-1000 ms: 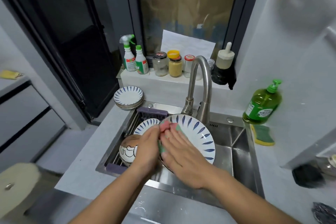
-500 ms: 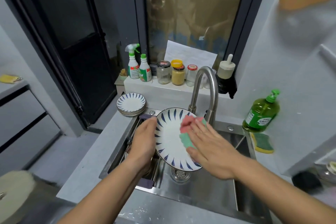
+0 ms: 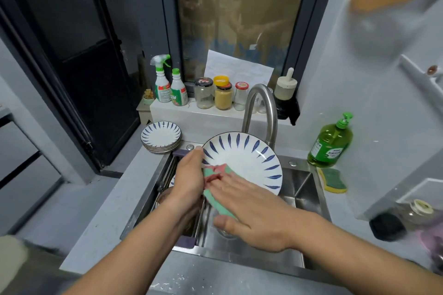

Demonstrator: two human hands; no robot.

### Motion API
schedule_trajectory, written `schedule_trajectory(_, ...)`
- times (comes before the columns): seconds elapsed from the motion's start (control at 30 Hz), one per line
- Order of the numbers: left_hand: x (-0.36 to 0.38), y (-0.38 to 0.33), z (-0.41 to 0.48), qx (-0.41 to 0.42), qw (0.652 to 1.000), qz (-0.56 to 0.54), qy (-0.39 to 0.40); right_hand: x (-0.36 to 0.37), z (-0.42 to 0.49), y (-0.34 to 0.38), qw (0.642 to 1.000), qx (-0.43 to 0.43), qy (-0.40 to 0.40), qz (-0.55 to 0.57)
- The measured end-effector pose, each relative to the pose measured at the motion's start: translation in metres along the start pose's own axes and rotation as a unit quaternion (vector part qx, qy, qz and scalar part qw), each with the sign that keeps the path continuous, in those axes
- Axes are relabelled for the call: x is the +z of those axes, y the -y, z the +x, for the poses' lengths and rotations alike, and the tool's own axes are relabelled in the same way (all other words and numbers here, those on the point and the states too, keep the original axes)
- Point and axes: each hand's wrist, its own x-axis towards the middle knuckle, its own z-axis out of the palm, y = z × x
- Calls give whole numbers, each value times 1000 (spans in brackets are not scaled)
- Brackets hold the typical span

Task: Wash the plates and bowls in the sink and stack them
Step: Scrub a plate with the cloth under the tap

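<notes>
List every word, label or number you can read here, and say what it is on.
No text reads clearly.
Soap bottle label: blurred.
Spray bottle label: blurred.
Green-capped bottle label: blurred.
Black jar lid: red script, too small.
Paper in the window: faint lines, unreadable.

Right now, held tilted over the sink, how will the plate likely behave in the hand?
The plate looks glazed ceramic: probably stiff, and fragile against the steel sink. Gripped only at its rim by the left hand, it may slip if wet. The right hand pressing the cloth could tip it.
</notes>
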Motion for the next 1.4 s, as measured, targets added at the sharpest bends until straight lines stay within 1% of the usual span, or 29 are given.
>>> schedule_trajectory(0.1,-4,1,3,1,999,32,13,1,-14,-26,998,-25,-25,-54)
schedule_trajectory(0.13,-6,1,4,4,999,38,20,3,-19,-38,997,-15,-26,-67)
schedule_trajectory(0.23,-8,4,6,4,997,51,55,3,-28,-70,994,53,-35,-84)
schedule_trajectory(0.3,-5,8,6,-6,996,56,73,5,-24,-79,993,86,-51,-68)
schedule_trajectory(0.37,0,8,5,-8,994,63,84,10,-16,-72,992,105,-62,-28)
schedule_trajectory(0.5,0,8,14,-15,996,75,54,27,-24,-50,994,92,-50,-5)
schedule_trajectory(0.53,-2,8,17,-21,996,78,48,32,-29,-49,994,85,-62,-4)
schedule_trajectory(0.57,-5,10,20,-26,995,80,44,38,-34,-49,993,77,-89,-1)
schedule_trajectory(0.63,-5,9,18,-56,995,74,38,48,-36,-49,983,60,-174,18)
schedule_trajectory(0.73,2,11,16,-104,989,84,70,55,-27,-51,957,27,-284,45)
schedule_trajectory(0.83,7,11,17,-138,981,93,97,56,-18,-54,942,8,-331,56)
schedule_trajectory(0.97,10,12,17,-176,977,94,82,57,-12,-60,929,20,-356,95)
schedule_trajectory(1.07,11,16,17,-193,971,108,90,54,-12,-62,918,48,-368,140)
schedule_trajectory(1.27,9,6,14,-248,958,85,113,40,-13,-63,911,87,-332,230)
schedule_trajectory(1.33,8,2,12,-284,949,64,123,34,-12,-63,897,116,-328,271)
schedule_trajectory(1.4,6,2,12,-295,944,73,131,31,-14,-62,876,152,-336,312)
